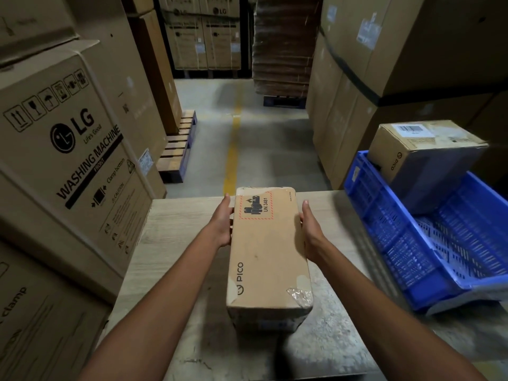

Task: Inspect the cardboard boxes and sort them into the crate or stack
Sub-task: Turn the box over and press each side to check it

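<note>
A dim warehouse aisle: grey concrete floor (269, 160) with a yellow line (232, 158) running away. Tall stacked cartons (68, 149) wall both sides, a wooden pallet (178, 149) at the left. The worktop (176, 232) is pale wood-grain.

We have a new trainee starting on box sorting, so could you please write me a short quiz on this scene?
1. True or false: the left hand and right hand both hold the PICO box.
2. The blue crate sits: A) left of the held box, B) right of it, C) under it.
3. Fill in: the box's hazard label reads UN ____.
Key: 1 true; 2 B; 3 3481.
</note>
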The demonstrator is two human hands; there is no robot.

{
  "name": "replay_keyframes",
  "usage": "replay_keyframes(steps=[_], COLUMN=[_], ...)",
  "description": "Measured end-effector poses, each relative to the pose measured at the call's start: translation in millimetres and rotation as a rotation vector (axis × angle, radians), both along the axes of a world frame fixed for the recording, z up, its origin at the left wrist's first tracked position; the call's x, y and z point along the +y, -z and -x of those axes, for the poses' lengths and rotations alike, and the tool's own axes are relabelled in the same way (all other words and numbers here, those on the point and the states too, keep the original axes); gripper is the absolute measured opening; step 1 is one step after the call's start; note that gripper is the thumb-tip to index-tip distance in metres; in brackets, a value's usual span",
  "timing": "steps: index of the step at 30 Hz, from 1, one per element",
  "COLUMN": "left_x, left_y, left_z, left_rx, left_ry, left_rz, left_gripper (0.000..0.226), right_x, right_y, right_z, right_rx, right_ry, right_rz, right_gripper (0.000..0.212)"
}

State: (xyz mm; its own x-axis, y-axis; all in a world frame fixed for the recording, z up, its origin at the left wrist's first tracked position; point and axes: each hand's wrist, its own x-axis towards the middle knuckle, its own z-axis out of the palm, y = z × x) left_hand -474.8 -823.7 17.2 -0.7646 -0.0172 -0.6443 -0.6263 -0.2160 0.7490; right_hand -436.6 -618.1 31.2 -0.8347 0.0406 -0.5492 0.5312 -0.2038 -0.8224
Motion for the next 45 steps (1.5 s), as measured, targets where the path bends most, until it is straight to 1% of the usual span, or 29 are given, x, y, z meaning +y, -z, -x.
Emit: replay_keyframes(steps=[5, 8, 10, 14, 17, 21, 23, 27, 29, 31, 32, 33, 34, 35, 36, 37, 38, 39, 41, 43, 45], left_x=[2, -2, -2, 1, 4, 8, 6, 3, 6, 8, 9, 8, 7, 5, 3, 1, 0, -1, 0, 5, 8], left_y=[-25, -44, -57, -71, -69, -48, -40, -28, -25, -24, -24, -24, -24, -25, -26, -29, -32, -35, -36, -29, -18], left_z=[-10, -16, -22, -35, -50, -72, -79, -91, -99, -102, -103, -104, -105, -107, -111, -114, -118, -122, -127, -131, -135], left_rx=[0.081, 0.159, 0.204, 0.254, 0.253, 0.246, 0.231, 0.240, 0.253, 0.270, 0.290, 0.333, 0.409, 0.519, 0.663, 0.831, 0.983, 1.110, 1.267, 1.340, 1.314], left_ry=[-0.061, -0.114, -0.149, -0.200, -0.200, -0.199, -0.199, -0.159, -0.182, -0.204, -0.208, -0.210, -0.207, -0.206, -0.202, -0.190, -0.141, -0.060, 0.134, 0.279, 0.374], left_rz=[-0.018, -0.052, -0.093, -0.133, -0.103, -0.013, -0.011, 0.009, 0.007, 0.004, 0.030, 0.115, 0.277, 0.479, 0.666, 0.807, 0.901, 0.963, 1.046, 1.108, 1.158], left_gripper=[0.077, 0.070, 0.069, 0.067, 0.063, 0.055, 0.051, 0.037, 0.026, 0.022, 0.021, 0.019, 0.017, 0.015, 0.014, 0.012, 0.012, 0.015, 0.017, 0.020, 0.029], right_x=[3, 7, 5, 5, 5, 5, 7, 10, 9, 7, 6, 5, 6, 7, 8, 10, 10, 10, 6, 2, -2], right_y=[-7, -21, -30, -33, -27, -9, 1, 9, 8, 4, 4, 3, 4, 2, 1, -2, -6, -11, -17, -15, -9], right_z=[-5, -8, -9, -12, -17, -30, -35, -49, -56, -62, -64, -65, -66, -67, -68, -70, -72, -74, -80, -86, -92], right_rx=[0.095, 0.180, 0.233, 0.279, 0.256, 0.199, 0.184, 0.174, 0.180, 0.199, 0.217, 0.248, 0.301, 0.382, 0.488, 0.615, 0.757, 0.882, 1.038, 1.078, 1.022], right_ry=[0.061, 0.109, 0.143, 0.163, 0.163, 0.162, 0.151, 0.117, 0.123, 0.144, 0.154, 0.161, 0.162, 0.157, 0.138, 0.114, 0.089, 0.046, -0.095, -0.277, -0.393], right_rz=[-0.006, 0.005, 0.000, -0.014, 0.042, 0.037, 0.010, -0.076, -0.114, -0.166, -0.205, -0.260, -0.350, -0.484, -0.649, -0.803, -0.921, -0.994, -1.078, -1.177, -1.260], right_gripper=[0.076, 0.073, 0.072, 0.069, 0.061, 0.068, 0.065, 0.050, 0.048, 0.042, 0.036, 0.029, 0.022, 0.019, 0.020, 0.020, 0.019, 0.017, 0.024, 0.036, 0.044])
